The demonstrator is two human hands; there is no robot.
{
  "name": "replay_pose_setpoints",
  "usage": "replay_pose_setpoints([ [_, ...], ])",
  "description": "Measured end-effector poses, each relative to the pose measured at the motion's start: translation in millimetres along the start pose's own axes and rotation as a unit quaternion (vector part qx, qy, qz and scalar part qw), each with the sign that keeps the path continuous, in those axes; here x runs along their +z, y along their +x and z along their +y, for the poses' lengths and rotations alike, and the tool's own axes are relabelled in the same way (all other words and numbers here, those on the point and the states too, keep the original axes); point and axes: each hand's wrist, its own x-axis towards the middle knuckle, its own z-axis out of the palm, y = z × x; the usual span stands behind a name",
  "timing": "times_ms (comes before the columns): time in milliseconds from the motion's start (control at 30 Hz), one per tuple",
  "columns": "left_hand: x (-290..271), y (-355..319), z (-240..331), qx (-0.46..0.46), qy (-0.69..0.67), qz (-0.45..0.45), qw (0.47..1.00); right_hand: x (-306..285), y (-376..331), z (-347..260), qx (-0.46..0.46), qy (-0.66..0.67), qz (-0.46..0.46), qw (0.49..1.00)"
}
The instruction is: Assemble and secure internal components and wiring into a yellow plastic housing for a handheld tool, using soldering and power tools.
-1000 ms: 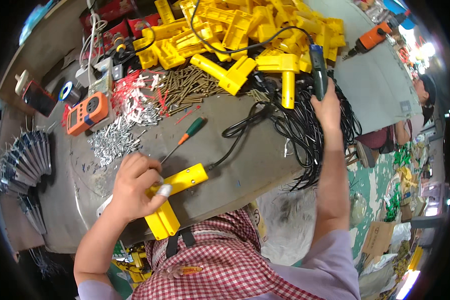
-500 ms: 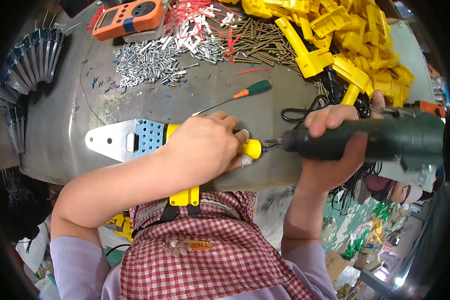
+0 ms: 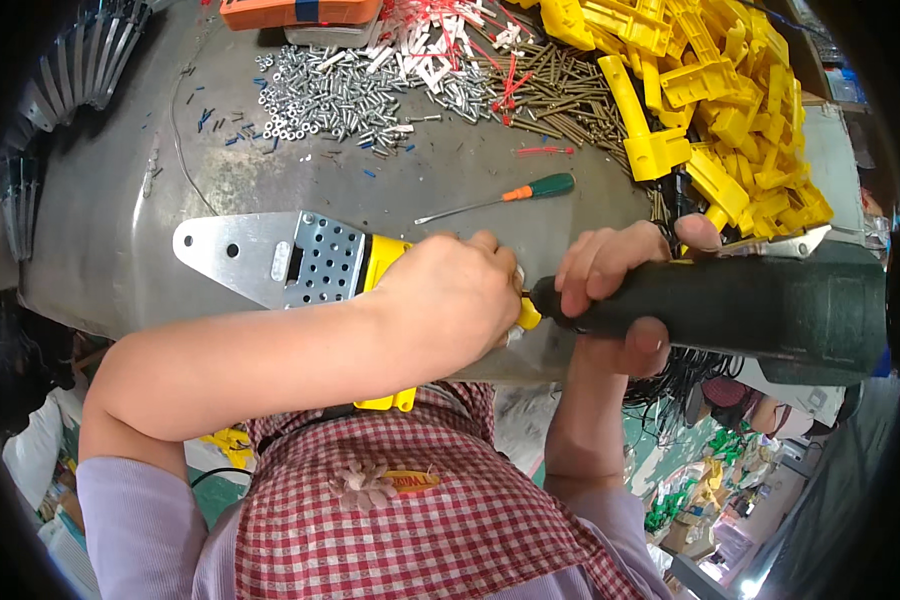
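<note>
My left hand (image 3: 455, 290) is closed over the yellow plastic housing (image 3: 382, 262) of a tool lying on the bench, hiding much of it. From the housing's left side extends a flat silver metal plate (image 3: 232, 255) with a perforated section. My right hand (image 3: 610, 268) grips a dark green power screwdriver (image 3: 770, 310), held level and aimed left. Its nose reaches the right end of the yellow handle (image 3: 529, 316), beside my left fingers. The exact contact at the bit is too small to make out.
Beyond my hands lies a hand screwdriver (image 3: 540, 188). Farther back are piles of silver screws (image 3: 340, 100), brass-coloured long screws (image 3: 570, 105) and yellow plastic parts (image 3: 710, 90). An orange multimeter (image 3: 300, 12) sits at the far edge; metal plates (image 3: 90, 60) stand at far left.
The power screwdriver has moved left, closing the gap to the yellow handle's end. My right fingers have shifted around its nose. The whole view has tilted slightly.
</note>
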Motion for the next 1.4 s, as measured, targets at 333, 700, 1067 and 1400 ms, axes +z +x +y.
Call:
replay_pose_setpoints([
  [333,4.3,0.5,0.7,-0.004,-0.013,-0.01,1.0,32.1,-17.7,-29.1,0.001,-0.125,0.166,0.978],
  [700,-3.6,-8.2,-19.6,0.028,-0.064,-0.028,0.997,41.7,-23.8,-16.2,0.001,-0.182,0.082,0.98],
  [1067,0.2,14.5,-16.2,-0.027,-0.052,0.067,0.996,65.8,-18.3,-43.7,-0.026,-0.202,0.094,0.975],
  [1400,-27.8,-35.0,-32.0,-0.051,-0.058,0.018,0.997,78.9,-40.0,-22.8,-0.021,-0.112,-0.031,0.993],
])
